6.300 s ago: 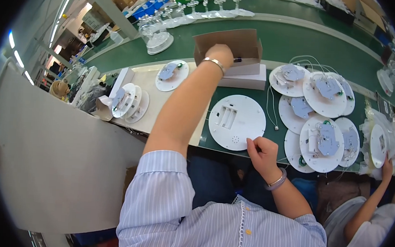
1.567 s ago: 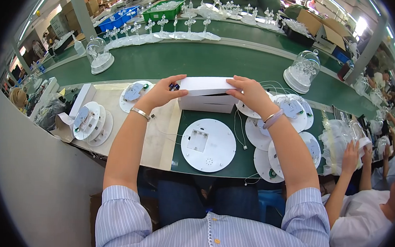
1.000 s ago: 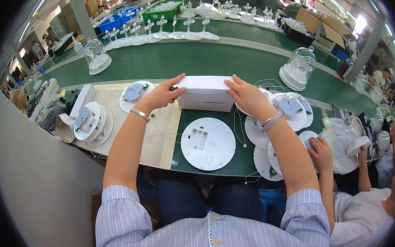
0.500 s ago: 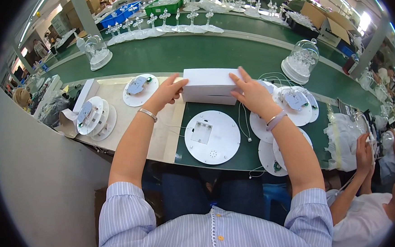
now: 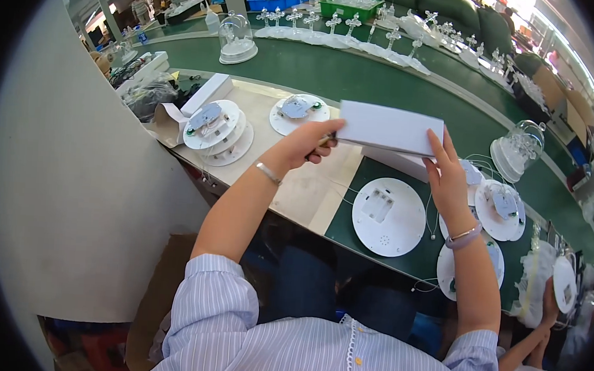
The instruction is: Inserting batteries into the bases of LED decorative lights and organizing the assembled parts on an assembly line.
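A long white box (image 5: 385,128) is held up above the bench between my two hands. My left hand (image 5: 307,145) is closed at its left end, with a small dark slim object also showing at the fingers. At the right end, my right hand (image 5: 449,174) grips the box with fingers on its top and front. Beneath it lies another long white box-like piece (image 5: 400,163), partly covered. Nearer me is a white round base (image 5: 403,229), its square battery recess and small speaker holes facing up, with thin wires beside it.
Stacked round bases with circuit boards stand at left (image 5: 209,122) and right (image 5: 493,204). Another base (image 5: 295,110) lies behind my left hand. Clear domes (image 5: 236,42) and rows of clear crosses (image 5: 334,24) stand farther back. A co-worker's hand (image 5: 549,303) is at right.
The view has swung left. The box has risen off the bench in my hands, uncovering the white piece beneath it. At right, the co-worker now has a white disc at hand.
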